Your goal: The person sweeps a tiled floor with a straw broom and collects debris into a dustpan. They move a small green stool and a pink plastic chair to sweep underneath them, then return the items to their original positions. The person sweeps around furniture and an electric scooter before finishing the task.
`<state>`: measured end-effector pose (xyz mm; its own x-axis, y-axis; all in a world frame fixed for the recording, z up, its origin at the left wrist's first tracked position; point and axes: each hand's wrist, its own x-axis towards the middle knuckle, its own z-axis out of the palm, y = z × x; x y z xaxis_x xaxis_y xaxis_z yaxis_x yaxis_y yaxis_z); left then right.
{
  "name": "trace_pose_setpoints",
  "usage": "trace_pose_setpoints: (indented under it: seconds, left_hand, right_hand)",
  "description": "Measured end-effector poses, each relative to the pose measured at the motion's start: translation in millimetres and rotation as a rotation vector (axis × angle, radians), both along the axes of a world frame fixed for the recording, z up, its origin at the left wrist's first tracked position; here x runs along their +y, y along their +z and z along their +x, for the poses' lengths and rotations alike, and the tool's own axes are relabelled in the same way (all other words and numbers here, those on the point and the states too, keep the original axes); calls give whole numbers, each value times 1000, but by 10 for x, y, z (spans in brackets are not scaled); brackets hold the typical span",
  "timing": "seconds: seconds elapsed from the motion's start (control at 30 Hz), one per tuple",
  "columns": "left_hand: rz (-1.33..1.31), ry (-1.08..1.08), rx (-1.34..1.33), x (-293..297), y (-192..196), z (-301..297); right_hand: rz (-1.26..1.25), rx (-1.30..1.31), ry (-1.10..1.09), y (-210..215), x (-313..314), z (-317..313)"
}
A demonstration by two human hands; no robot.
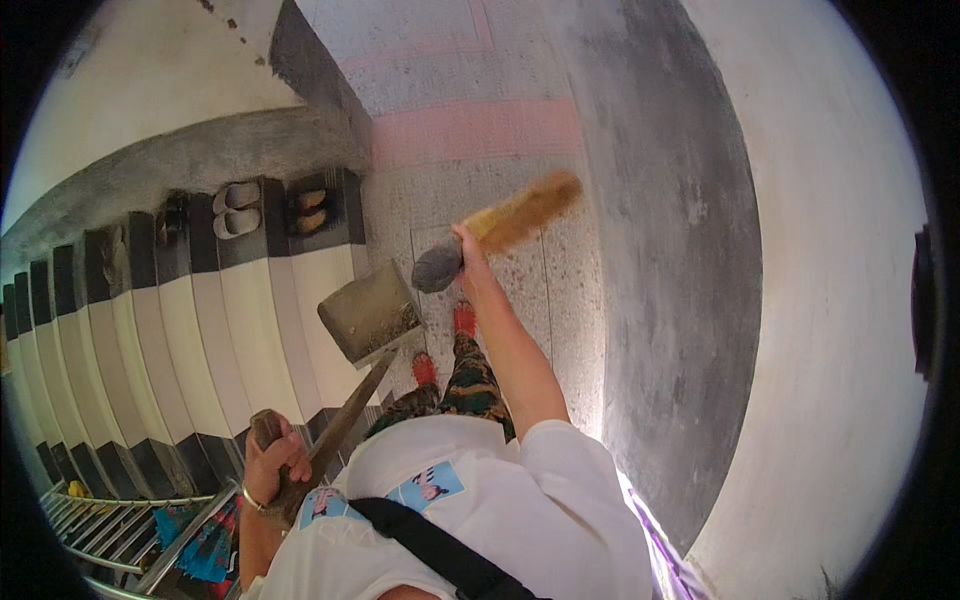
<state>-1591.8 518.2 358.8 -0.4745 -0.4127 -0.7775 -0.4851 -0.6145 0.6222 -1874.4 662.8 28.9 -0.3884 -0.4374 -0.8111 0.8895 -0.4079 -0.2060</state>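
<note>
My left hand (pixel 275 462) is closed round the brown grip at the top of a long-handled dustpan. The dustpan's handle (pixel 350 410) slants away from me to its wide, worn pan (pixel 370 312), which has some dirt along the near edge. My right hand (pixel 468 255), arm stretched forward, is wrapped round a short broom where its dark grey handle (pixel 437 268) meets the tan bristles. Those bristles (pixel 530 212) point far right over the speckled floor and look slightly blurred. The pan hangs close to the stair edge, left of my feet.
Black-and-white stairs (pixel 240 320) run off to the left, with grey slippers (pixel 237 210) and dark-and-tan shoes (pixel 309 212) on them. A metal railing (pixel 180 545) stands at lower left. A grey-based wall (pixel 680 250) curves along the right. A pink band (pixel 475 132) crosses the floor (pixel 570 330) ahead.
</note>
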Motion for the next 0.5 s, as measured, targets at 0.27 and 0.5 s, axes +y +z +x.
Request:
trace_pose_setpoints:
  seconds: [0.27,0.5]
  left_hand:
    - [-68,14,-9,-7,-7,-499]
    - [-33,97,13,-192,37,-846]
  right_hand:
    - [-14,255,264,262,437,-1091]
    - [447,274,262,-115,518,-333]
